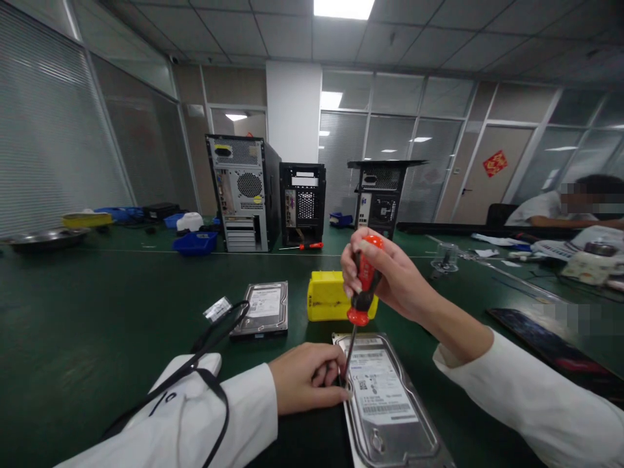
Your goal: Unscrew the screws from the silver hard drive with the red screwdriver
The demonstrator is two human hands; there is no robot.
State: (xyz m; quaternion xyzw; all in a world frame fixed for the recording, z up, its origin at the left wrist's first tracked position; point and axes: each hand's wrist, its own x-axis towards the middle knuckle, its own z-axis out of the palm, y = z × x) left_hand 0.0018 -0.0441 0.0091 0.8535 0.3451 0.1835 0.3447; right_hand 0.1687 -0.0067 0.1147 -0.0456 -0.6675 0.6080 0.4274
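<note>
My right hand (385, 270) is wrapped round the red and black handle of a screwdriver (364, 286). The shaft points down, slightly tilted, to the left edge of a hard drive (385, 390) with a white label. My left hand (312, 377) rests at that same edge, fingers curled and thumb close to the screwdriver's tip. What lies between those fingers is hidden. Just behind the drive stands a yellow plastic bin (324, 296), partly covered by my right hand. To its left, a second hard drive (263, 305) lies label up on the green tabletop (160, 279).
A black cable (214, 344) with a tag crosses my left sleeve. Computer cases (248, 195) stand at the back, with another screwdriver (309, 246) before them. Blue bins (195, 243) and a metal bowl (46, 239) are left. A person (560, 208) sits far right.
</note>
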